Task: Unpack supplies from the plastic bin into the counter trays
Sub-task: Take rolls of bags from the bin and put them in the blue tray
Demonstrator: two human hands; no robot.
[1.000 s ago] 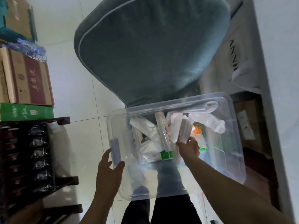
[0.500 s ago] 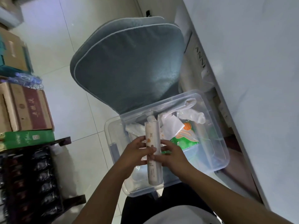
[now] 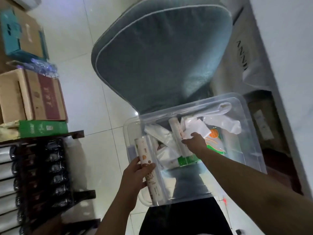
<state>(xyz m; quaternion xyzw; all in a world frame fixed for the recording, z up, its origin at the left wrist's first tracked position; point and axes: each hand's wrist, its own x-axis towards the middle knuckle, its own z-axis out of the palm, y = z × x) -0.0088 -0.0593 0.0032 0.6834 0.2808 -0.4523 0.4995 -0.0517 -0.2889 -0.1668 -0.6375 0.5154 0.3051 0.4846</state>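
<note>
A clear plastic bin (image 3: 250, 126) rests on a grey chair seat in front of me. It holds white packets, a green-and-orange pouch (image 3: 214, 141) and a white printed roll (image 3: 177, 138). My left hand (image 3: 135, 177) grips another white printed roll (image 3: 147, 165) at the bin's left edge, held upright. Inside the bin, my right hand (image 3: 194, 141) reaches in with its fingers on the second roll; whether it grips the roll I cannot tell.
The grey chair back (image 3: 160, 53) rises behind the bin. A white counter side (image 3: 288, 48) runs along the right. Cardboard boxes (image 3: 33, 95), a green box (image 3: 42, 130) and a dark wooden rack (image 3: 42, 175) stand at left on white floor tiles.
Both hands held one roll over the bin half a second ago. Now the left hand alone keeps it at the bin's left edge, and the right hand has gone back inside the bin.
</note>
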